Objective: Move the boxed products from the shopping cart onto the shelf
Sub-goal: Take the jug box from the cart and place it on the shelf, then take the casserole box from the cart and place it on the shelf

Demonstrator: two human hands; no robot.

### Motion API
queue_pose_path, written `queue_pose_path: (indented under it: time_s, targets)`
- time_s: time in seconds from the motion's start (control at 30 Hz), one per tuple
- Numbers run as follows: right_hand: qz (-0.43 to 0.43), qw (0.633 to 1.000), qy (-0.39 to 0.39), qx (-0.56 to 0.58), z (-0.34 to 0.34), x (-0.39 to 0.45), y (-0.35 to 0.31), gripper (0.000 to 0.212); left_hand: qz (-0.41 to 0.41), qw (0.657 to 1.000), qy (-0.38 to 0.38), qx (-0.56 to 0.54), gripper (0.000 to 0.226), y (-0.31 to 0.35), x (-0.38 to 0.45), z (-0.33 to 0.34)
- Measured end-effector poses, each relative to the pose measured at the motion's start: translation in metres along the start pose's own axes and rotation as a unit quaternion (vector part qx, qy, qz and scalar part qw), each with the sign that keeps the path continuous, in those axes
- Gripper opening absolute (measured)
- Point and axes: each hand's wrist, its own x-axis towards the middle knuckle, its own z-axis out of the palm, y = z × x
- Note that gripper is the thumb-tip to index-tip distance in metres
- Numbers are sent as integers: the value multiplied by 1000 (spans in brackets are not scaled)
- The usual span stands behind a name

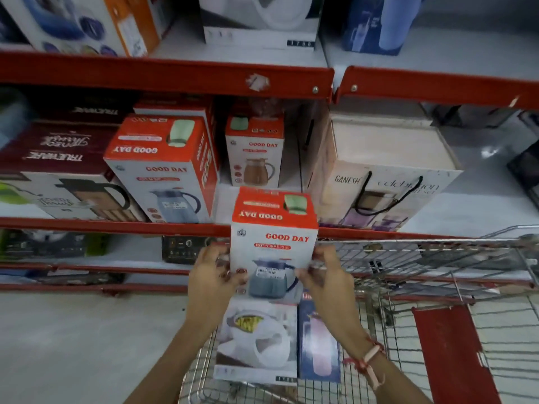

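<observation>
Both hands — left hand (211, 275), right hand (326, 275) — clasping Good Day box (272, 243), above cart (437, 287)

My left hand (211, 275) and right hand (323, 279) blur at the fingers, covering the lower side edges of the jug box (274, 243). That box hides the tops of two cart boxes (256, 342). The cart (437, 287) runs off the right and bottom edges. Top-shelf boxes (259, 21) are cropped above.

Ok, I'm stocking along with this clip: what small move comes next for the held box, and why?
Probably lift the Good Day box, held between left hand and right hand, forward into the shelf gap between matching boxes; it sits just below that ledge.
</observation>
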Motion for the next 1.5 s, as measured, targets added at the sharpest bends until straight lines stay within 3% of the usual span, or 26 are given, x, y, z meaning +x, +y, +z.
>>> queue_pose_path:
  time_s: [0.17, 0.27, 0.6, 0.73, 0.83, 0.93, 1.0, 1.1, 1.17, 1.3, 1.43, 1.5]
  targets:
    - [-119, 990, 75, 6, 10, 58, -37, 34, 106, 989, 99, 9, 58, 39, 57, -3]
    - [-144, 984, 101, -14, 30, 92, -35, 31, 103, 989, 103, 25, 64, 40, 91, 2]
    - [-94, 993, 57, -36, 55, 130, -14, 34, 58, 991, 85, 85, 54, 8, 135, 21]
    - [-105, 993, 28, -47, 55, 126, -5, 32, 43, 996, 53, 60, 46, -5, 135, 24]
    - [-112, 991, 53, -56, 56, 112, 18, 36, 44, 997, 54, 40, 49, -36, 120, 31]
    - [-46, 997, 43, -47, 71, 87, 69, 26, 10, 996, 19, 84, 39, -77, 92, 42]
    - [49, 996, -27, -74, 85, 70, 113, 22, -20, 989, -32, 141, 37, -106, 73, 53]
    - [227, 954, -174, -88, 104, 49, 181, 30, -100, 972, -95, 192, 43, -147, 47, 69]
    - [310, 921, -227, -70, 115, 36, 225, 31, -159, 959, -122, 201, 46, -168, 31, 76]
    - [401, 877, -240, -109, 126, 19, 251, 20, -227, 926, -177, 245, 49, -197, 14, 90]
    - [401, 891, -202, -69, 131, 18, 234, 45, -278, 908, -198, 241, 50, -217, 11, 101]
    - [405, 896, -175, -39, 133, 19, 226, 42, -277, 906, -206, 247, 52, -222, 13, 102]
